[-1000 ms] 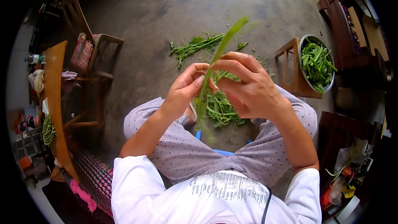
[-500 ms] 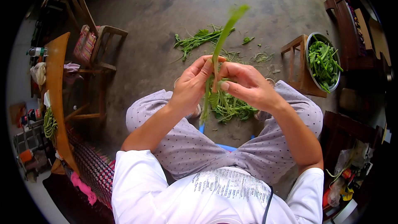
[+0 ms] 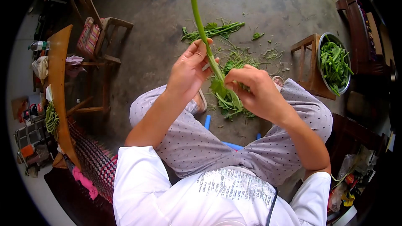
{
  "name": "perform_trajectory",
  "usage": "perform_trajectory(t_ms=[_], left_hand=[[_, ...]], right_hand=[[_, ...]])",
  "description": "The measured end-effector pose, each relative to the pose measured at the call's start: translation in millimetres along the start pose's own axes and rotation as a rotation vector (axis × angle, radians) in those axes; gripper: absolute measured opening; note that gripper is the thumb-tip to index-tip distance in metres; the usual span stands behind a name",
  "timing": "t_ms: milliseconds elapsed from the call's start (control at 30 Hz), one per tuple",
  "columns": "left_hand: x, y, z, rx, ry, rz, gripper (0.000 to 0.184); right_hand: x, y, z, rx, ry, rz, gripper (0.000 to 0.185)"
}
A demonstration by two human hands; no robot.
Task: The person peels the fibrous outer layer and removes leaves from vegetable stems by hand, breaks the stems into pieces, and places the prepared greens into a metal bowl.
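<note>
A long green leafy stalk (image 3: 196,10) slants across the middle of the view, its thick bare end up and its small leaves low. My left hand (image 3: 187,69) is closed around the stalk midway, thumb and fingers pinching it. At the lower end, my right hand (image 3: 257,93) has its thumb and forefinger pinched beside the leaves; its fingertips are partly hidden. Below both hands a heap of leafy trimmings (image 3: 234,108) lies on the floor between my feet. Farther off lies a bunch of green stalks (image 3: 226,28).
On the right, a metal basin (image 3: 348,84) of cut green stems rests on a wooden stool (image 3: 307,44). To the left stand a wooden chair (image 3: 115,21) and a wooden table (image 3: 60,88) with a bottle and a bundle of long beans (image 3: 51,119). Loose scraps (image 3: 272,53) dot the concrete floor.
The stalk has swung from leaning right to leaning left at its top. My left hand has shifted up and left; my right hand has moved slightly right and down along it.
</note>
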State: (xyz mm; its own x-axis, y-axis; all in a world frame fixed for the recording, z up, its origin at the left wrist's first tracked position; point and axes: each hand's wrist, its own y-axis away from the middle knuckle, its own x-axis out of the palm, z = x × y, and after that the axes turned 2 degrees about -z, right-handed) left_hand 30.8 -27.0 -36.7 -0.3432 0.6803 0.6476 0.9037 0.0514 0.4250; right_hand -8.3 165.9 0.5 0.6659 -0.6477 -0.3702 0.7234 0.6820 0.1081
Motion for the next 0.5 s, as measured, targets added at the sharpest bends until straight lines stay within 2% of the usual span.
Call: perform_trajectory(t_ms=[67, 100, 133, 167, 267, 333, 367, 400, 467, 500], left_hand=[[-4.4, -3.3, -4.6, 0.017, 0.017, -0.030, 0.017], [-4.4, -3.9, -7.4, 0.014, 0.021, -0.045, 0.017], [-4.5, -4.1, -8.5, 0.011, 0.024, -0.058, 0.016], [-4.8, -4.3, -7.7, 0.010, 0.025, -0.059, 0.016], [-5.0, -5.5, -7.2, -0.023, 0.088, -0.039, 0.015], [-7.0, -6.4, -14.5, 0.007, 0.070, -0.074, 0.015], [-11.5, -8.2, -19.2, 0.010, 0.070, -0.078, 0.015], [-18.5, -11.4, -25.7, 0.088, 0.093, -0.079, 0.015], [-34.1, -17.4, -41.8, 0.170, 0.116, -0.084, 0.015], [-43.5, -19.6, -52.1, 0.269, 0.152, -0.117, 0.016]], right_hand=[[-1.0, 1.9, 3.4, -0.396, 0.398, 0.077, 0.014], [-0.8, 3.6, 8.3, -0.440, 0.353, 0.051, 0.018], [-1.0, 1.4, 11.0, -0.440, 0.352, 0.053, 0.018], [-1.5, -2.3, 12.9, -0.552, 0.281, 0.020, 0.019], [-3.3, -5.8, 10.4, -0.661, 0.154, 0.028, 0.017], [-2.4, -1.2, 3.4, -0.125, -0.202, 0.153, 0.010], [3.7, -1.5, -6.3, -0.102, -0.179, 0.042, 0.003], [4.7, -0.7, -11.4, -0.106, -0.180, 0.046, 0.003], [0.5, 3.4, -22.8, 0.158, -0.131, 0.088, 0.005], [-2.4, 5.2, -33.0, 0.164, 0.047, 0.146, 0.005]])
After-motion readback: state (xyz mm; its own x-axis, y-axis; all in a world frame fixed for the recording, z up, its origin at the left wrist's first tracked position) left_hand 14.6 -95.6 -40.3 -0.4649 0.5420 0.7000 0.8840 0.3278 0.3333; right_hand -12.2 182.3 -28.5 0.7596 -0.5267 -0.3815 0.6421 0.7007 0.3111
